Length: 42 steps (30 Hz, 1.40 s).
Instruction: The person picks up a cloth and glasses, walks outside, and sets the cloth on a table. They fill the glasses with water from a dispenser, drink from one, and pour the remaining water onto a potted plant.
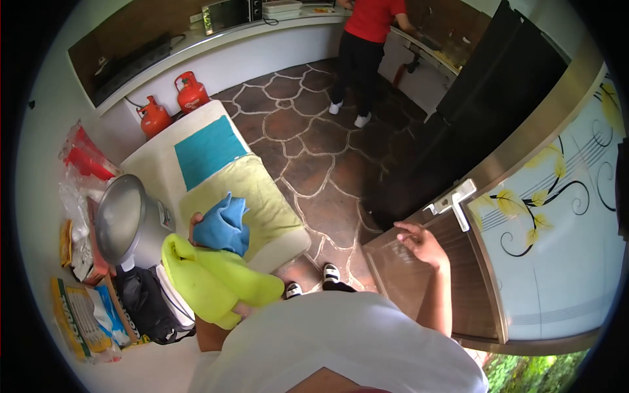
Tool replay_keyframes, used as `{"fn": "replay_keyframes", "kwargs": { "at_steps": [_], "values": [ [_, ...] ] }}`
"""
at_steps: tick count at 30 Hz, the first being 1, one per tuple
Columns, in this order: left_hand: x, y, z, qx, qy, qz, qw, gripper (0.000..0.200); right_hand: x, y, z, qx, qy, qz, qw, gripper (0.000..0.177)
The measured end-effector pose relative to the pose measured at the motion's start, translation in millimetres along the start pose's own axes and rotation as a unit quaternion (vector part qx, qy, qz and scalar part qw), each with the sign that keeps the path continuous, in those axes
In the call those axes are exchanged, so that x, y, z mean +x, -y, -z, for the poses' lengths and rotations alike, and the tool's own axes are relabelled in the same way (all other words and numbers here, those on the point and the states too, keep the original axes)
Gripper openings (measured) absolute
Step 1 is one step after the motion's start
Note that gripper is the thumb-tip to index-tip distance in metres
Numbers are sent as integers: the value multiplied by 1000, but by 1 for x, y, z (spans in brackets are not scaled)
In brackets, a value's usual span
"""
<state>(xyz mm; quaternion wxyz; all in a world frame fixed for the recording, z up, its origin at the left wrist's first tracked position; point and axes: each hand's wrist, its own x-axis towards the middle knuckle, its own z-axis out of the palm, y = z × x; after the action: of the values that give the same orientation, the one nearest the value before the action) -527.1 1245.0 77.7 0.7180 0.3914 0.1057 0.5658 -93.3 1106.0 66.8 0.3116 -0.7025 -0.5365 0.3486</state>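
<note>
My left hand (194,224) is closed around a folded blue cloth (225,226), with only some of its fingers showing at the cloth's edge. Over my left forearm hangs a lime-yellow cloth (206,275), which covers most of the wrist. My right hand (422,245) is raised on the other side, fingers apart and nothing in it. Just beyond it is the white door handle (452,204), apart from the fingers, on a door with a patterned glass panel (531,196). A pale green cloth (252,203) and a teal cloth (209,152) lie flat on the white table (147,150).
A large grey pot (121,219), a black bag (147,301) and packages (78,314) stand at the left. Two red gas cylinders (191,93) are behind the table. A person in a red top (368,19) stands at the far counter. A black refrigerator (485,85) rises at right.
</note>
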Motion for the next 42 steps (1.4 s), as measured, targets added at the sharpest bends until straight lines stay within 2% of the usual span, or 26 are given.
{"fn": "replay_keyframes", "kwargs": {
  "at_steps": [3,10,14,20,21,24,25,26,28,36,37,39,40,42],
  "values": [
    [7,-1,2,6,-15,1,1000,68,15,8,17,9,-20,-70,997,34],
    [22,10,9,8,-32,8,999,66,49,-8,31,-21,-84,22,996,35],
    [42,20,13,1,-20,21,1000,65,50,-6,36,-37,-97,-13,995,34],
    [86,53,12,-23,24,63,997,64,64,-30,65,-67,-169,-15,983,34],
    [97,63,9,-30,31,70,997,63,68,-33,70,-44,-163,-22,985,34],
    [132,102,-3,-55,61,95,992,62,75,-41,76,-86,-145,13,986,36],
    [145,114,-7,-64,70,98,991,62,77,-35,79,-75,-135,-4,988,39],
    [159,126,-10,-71,78,98,990,62,80,-40,83,-20,-108,-15,994,42],
    [187,146,-12,-83,92,97,988,61,87,-46,84,142,-114,-17,983,44],
    [303,232,13,-108,102,95,984,59,133,-38,103,105,-153,51,981,38],
    [319,239,22,-110,102,92,984,59,139,-40,104,98,-160,61,980,36],
    [353,233,20,-108,109,92,984,59,150,-39,104,142,-193,18,971,35],
    [367,221,0,-109,121,98,982,63,158,-38,104,164,-209,-2,964,34],
    [394,197,-41,-110,144,111,977,73,172,-46,104,153,-239,-21,959,20]
  ]
}}
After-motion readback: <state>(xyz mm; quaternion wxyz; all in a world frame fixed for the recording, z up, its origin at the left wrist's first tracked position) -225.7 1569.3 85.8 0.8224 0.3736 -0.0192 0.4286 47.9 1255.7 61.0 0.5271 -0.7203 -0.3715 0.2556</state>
